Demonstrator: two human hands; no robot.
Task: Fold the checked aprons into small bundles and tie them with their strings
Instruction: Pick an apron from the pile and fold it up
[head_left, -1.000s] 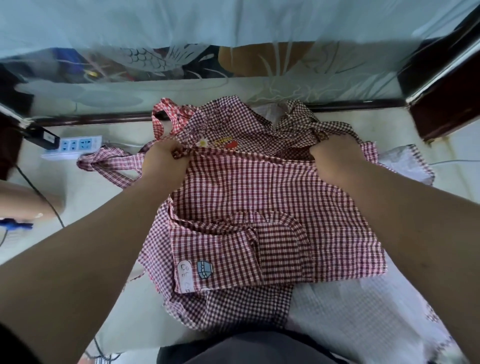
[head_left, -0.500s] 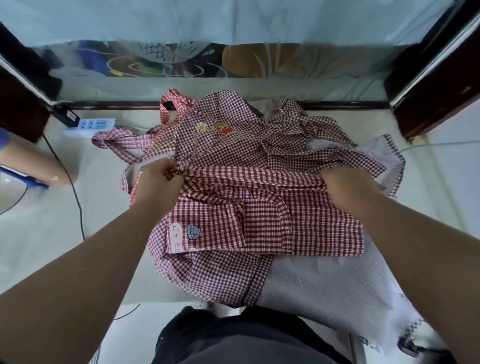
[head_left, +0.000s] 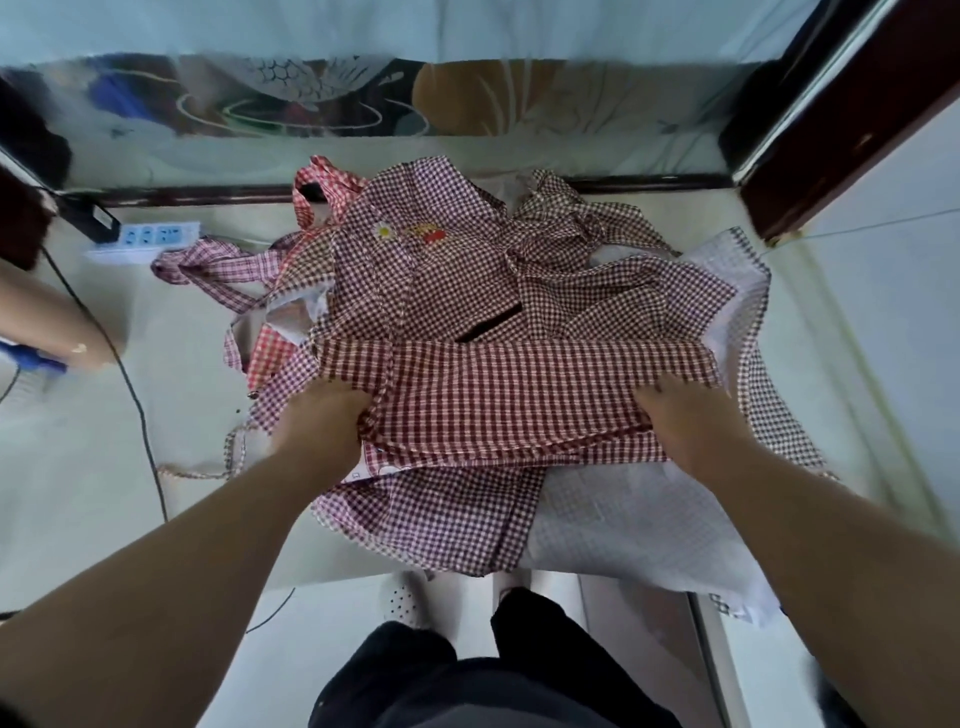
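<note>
Bright even daylight, soft shadows, wide-angle bending at edges, slight motion blur at left

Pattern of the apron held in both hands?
Dark red and white check; the apron shows best in head view.

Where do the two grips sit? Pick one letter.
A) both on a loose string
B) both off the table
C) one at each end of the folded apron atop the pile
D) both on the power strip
C: the left grip and the right grip each hold one end of the folded apron, atop the checked pile.
</note>
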